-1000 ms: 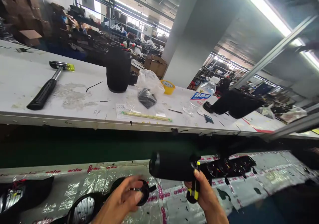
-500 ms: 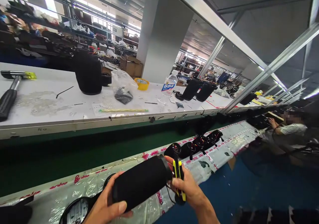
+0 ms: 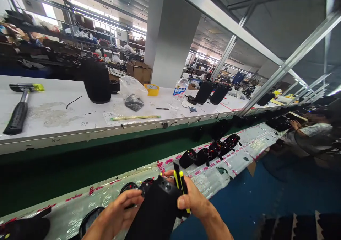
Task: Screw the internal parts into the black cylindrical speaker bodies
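Observation:
A black cylindrical speaker (image 3: 154, 211) is tilted toward me, its upper end showing a small round hole and part of the edge. My right hand (image 3: 195, 201) grips that upper end at its right side. The same hand also holds a black and yellow utility knife (image 3: 182, 183), its dark tip pointing up. My left hand (image 3: 119, 209) is beside the speaker's left side with fingers stretched out; whether the fingertips touch it I cannot tell. Behind the hands, round black parts (image 3: 129, 188) with coloured wires lie on the plastic-covered lower bench (image 3: 112, 186).
Several black speaker bodies (image 3: 204, 157) with wires lie farther along the lower bench. On the white shelf (image 3: 53, 108) are a hammer (image 3: 20, 112), an upright speaker (image 3: 97, 81), yellow tape (image 3: 151, 89) and a bottle (image 3: 179, 92). A co-worker (image 3: 317, 129) sits at far right.
The speaker has turned from lying sideways to pointing its end up and away. My left hand has let go of its lower end and opened. My right hand still holds the knife.

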Demonstrator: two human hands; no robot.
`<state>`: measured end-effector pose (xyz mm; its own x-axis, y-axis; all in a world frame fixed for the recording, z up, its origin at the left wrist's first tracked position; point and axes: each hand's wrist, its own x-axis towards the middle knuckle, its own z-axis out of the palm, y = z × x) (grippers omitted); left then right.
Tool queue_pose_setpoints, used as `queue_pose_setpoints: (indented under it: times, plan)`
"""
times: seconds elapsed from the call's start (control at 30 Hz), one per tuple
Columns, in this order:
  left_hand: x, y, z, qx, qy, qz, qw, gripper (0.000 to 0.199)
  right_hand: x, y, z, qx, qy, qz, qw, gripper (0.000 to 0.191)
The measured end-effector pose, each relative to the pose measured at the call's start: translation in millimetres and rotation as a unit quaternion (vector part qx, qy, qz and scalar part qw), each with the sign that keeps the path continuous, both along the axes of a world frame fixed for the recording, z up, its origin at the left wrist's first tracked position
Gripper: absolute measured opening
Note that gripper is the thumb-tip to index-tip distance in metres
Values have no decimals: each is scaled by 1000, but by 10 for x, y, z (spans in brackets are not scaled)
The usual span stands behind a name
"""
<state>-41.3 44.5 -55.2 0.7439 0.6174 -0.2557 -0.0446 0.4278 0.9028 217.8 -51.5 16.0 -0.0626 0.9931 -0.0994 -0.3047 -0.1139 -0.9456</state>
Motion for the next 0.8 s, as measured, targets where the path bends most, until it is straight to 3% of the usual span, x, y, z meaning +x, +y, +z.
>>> queue_pose_setpoints:
  times: [0.07, 0.13, 0.2, 0.27, 0.37, 0.47, 0.53, 0.67, 0.8]
  plan:
    - [72, -30, 215, -40, -43, -27, 998, 92, -133, 35, 0, -6, 7, 52, 999, 83]
    - [105, -117, 451, -78, -77, -63, 992, 89, -257, 39, -3, -12, -30, 54, 998, 85]
    - [79, -212, 642, -106, -81, -52, 990, 86, -339, -25, -7, -17, -145, -10, 989, 79]
    - [4, -287, 754, -102, -60, -8, 993, 85, -386, -152, -8, -7, -308, -95, 946, 55]
    - [-122, -357, 795, -81, -21, 43, 996, 82, -447, -361, 5, 91, -507, -120, 848, 27]
    - [-200, -397, 766, -77, 2, 50, 996, 86, -543, -451, 26, 204, -642, -32, 739, 26]
    - [-224, -411, 737, -65, 22, 49, 996, 85, -618, -443, 15, 222, -697, 10, 682, 32]
    - [-253, -419, 683, -41, 32, 44, 998, 79, -734, -395, -62, 231, -744, -5, 627, 38]
    - [-287, -413, 663, -58, 44, 39, 997, 88, -762, -380, -23, 237, -766, 17, 597, 41]
